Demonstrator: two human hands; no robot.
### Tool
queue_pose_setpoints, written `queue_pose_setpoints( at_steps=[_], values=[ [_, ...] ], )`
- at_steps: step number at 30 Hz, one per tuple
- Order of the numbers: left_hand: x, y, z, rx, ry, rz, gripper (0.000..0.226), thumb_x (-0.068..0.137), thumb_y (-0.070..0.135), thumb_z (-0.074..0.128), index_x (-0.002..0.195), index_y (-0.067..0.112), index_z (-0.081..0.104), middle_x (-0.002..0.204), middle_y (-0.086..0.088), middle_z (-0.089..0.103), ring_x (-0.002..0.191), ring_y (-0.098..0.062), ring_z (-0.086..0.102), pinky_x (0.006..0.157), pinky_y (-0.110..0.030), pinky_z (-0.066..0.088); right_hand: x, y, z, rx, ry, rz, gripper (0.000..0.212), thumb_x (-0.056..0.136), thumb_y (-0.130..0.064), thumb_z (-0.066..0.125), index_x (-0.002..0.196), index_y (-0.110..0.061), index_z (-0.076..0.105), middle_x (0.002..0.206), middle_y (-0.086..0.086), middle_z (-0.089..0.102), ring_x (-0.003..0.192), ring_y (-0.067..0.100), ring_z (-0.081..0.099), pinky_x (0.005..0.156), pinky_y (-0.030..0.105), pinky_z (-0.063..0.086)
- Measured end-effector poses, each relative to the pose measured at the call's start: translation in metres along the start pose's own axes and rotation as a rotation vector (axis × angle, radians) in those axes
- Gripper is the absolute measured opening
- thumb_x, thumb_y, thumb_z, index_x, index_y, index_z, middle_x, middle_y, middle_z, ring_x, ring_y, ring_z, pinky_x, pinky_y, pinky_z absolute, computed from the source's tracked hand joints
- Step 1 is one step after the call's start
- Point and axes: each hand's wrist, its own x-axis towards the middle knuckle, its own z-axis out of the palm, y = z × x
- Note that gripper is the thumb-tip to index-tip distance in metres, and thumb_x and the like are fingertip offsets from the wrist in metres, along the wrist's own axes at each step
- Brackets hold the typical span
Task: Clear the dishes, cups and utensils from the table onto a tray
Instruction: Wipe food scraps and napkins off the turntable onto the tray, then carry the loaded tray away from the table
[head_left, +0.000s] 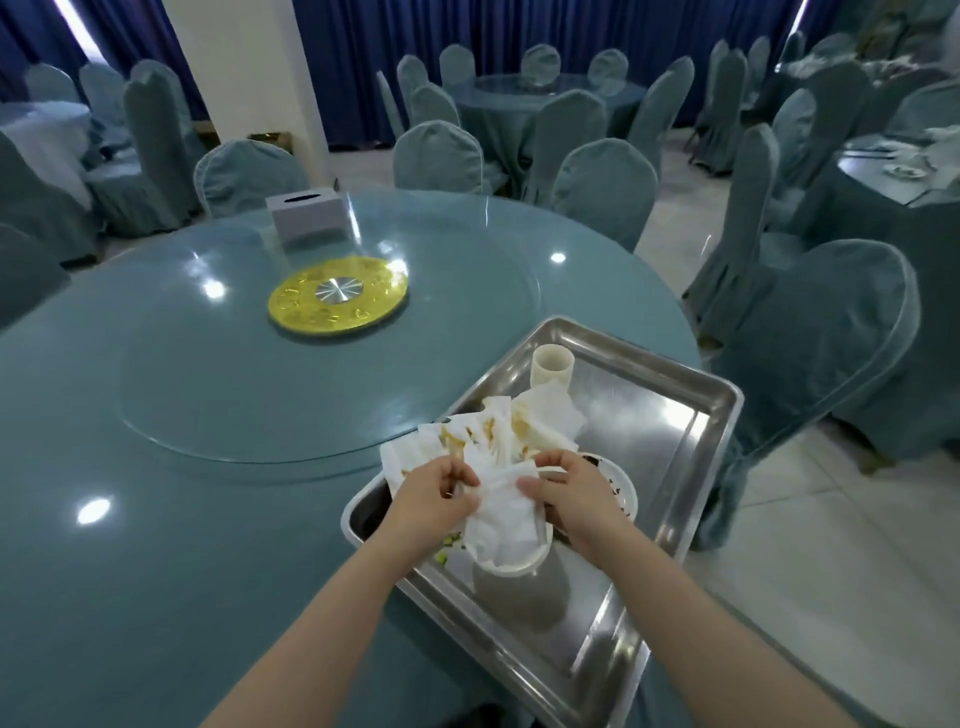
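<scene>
A steel tray (654, 426) lies on the near right edge of the round table. On it stand a cream cup (551, 366) at the far end and a taller cream cup (519, 582) near me. A heap of stained white napkins (498, 436) lies between them. My left hand (434, 501) and my right hand (569, 493) both pinch one white napkin (501, 514) over the near cup's mouth, part of it inside the cup. A dirty white dish (621, 486) peeks out under my right hand.
The round blue table carries a glass turntable (218, 395) with a gold centre disc (337, 299) and a grey tissue box (305, 214). Covered chairs (810, 358) ring the table, one close on the right. More tables stand behind.
</scene>
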Motion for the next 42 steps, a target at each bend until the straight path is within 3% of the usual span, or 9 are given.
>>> queue_pose_setpoints(
  at_steps=[8, 13, 19, 25, 28, 31, 34, 39, 42],
  values=[
    [0.069, -0.011, -0.006, -0.135, 0.016, -0.126, 0.028, 0.086, -0.007, 0.047, 0.098, 0.015, 0.059, 0.086, -0.006, 0.072, 0.075, -0.016, 0.068, 0.060, -0.018, 0.049, 0.058, 0.006, -0.024, 0.015, 0.452, 0.038, 0.016, 0.083, -0.013, 0.070, 0.095, -0.015, 0.060, 0.087, 0.008, 0.065, 0.065, 0.020, 0.058, 0.061, 0.032, 0.050],
    [0.120, -0.019, -0.031, -0.154, 0.028, -0.149, 0.023, 0.088, -0.001, 0.049, 0.097, 0.016, 0.061, 0.085, -0.001, 0.072, 0.075, -0.012, 0.068, 0.060, -0.017, 0.047, 0.094, -0.009, -0.042, 0.117, 0.607, 0.071, 0.031, 0.085, -0.020, 0.070, 0.112, -0.010, 0.059, 0.104, 0.007, 0.065, 0.089, 0.019, 0.066, 0.076, 0.029, 0.056],
    [0.186, -0.031, -0.030, 0.024, 0.083, -0.070, 0.021, 0.086, 0.005, 0.051, 0.090, 0.021, 0.064, 0.087, 0.006, 0.069, 0.078, -0.009, 0.062, 0.062, -0.018, 0.042, 0.088, 0.011, -0.074, -0.346, 0.780, 0.077, 0.031, 0.086, -0.017, 0.067, 0.116, -0.018, 0.060, 0.115, 0.000, 0.062, 0.094, 0.010, 0.055, 0.075, 0.018, 0.041],
    [0.222, -0.066, -0.008, 0.273, 0.004, 0.005, 0.029, 0.087, 0.007, 0.053, 0.113, 0.015, 0.063, 0.107, -0.006, 0.064, 0.086, -0.019, 0.060, 0.065, -0.027, 0.045, 0.023, 0.069, -0.104, -0.716, 0.889, 0.246, 0.062, 0.084, -0.021, 0.067, 0.138, -0.029, 0.038, 0.141, 0.009, 0.038, 0.127, 0.029, 0.039, 0.101, 0.043, 0.039],
    [0.224, -0.076, -0.001, 0.393, -0.031, 0.002, 0.040, 0.088, 0.013, 0.052, 0.126, 0.025, 0.054, 0.121, -0.005, 0.059, 0.090, -0.024, 0.061, 0.071, -0.037, 0.051, 0.007, 0.087, -0.100, -0.552, 0.690, 0.308, 0.082, 0.092, -0.016, 0.054, 0.146, -0.049, 0.001, 0.120, 0.007, 0.055, 0.093, 0.026, 0.064, 0.074, 0.036, 0.055],
    [0.227, -0.080, 0.000, 0.447, -0.057, -0.019, 0.043, 0.089, 0.012, 0.051, 0.128, 0.031, 0.049, 0.127, -0.006, 0.056, 0.081, -0.017, 0.058, 0.060, -0.031, 0.045, 0.007, 0.089, -0.104, -0.528, 0.669, 0.361, 0.084, 0.096, -0.019, 0.047, 0.143, -0.055, -0.012, 0.101, 0.002, 0.061, 0.068, 0.021, 0.063, 0.057, 0.033, 0.053],
    [0.223, -0.079, -0.002, 0.543, -0.101, 0.038, 0.044, 0.090, 0.012, 0.051, 0.131, 0.028, 0.048, 0.112, -0.008, 0.060, 0.077, -0.016, 0.052, 0.055, -0.027, 0.036, 0.002, 0.090, -0.109, -0.607, 0.654, 0.399, 0.082, 0.097, -0.022, 0.045, 0.142, -0.054, -0.015, 0.084, 0.012, 0.066, 0.064, 0.027, 0.064, 0.061, 0.042, 0.057],
    [0.198, -0.083, 0.004, 0.602, -0.136, 0.157, 0.055, 0.086, 0.015, 0.056, 0.136, 0.033, 0.041, 0.065, 0.003, 0.053, 0.056, -0.013, 0.049, 0.049, -0.026, 0.034, -0.021, 0.097, -0.120, -0.549, 0.772, 0.348, 0.073, 0.097, -0.022, 0.045, 0.146, -0.054, 0.002, 0.124, 0.012, 0.062, 0.087, 0.019, 0.063, 0.057, 0.023, 0.044],
    [0.183, -0.077, 0.016, 0.554, -0.116, 0.172, 0.058, 0.084, 0.013, 0.057, 0.137, 0.035, 0.046, 0.054, 0.001, 0.051, 0.050, -0.016, 0.052, 0.047, -0.026, 0.035, -0.039, 0.100, -0.130, -0.533, 0.830, 0.288, 0.074, 0.094, -0.014, 0.048, 0.146, -0.052, 0.012, 0.136, -0.001, 0.054, 0.076, 0.010, 0.060, 0.067, 0.024, 0.050]
  ],
)
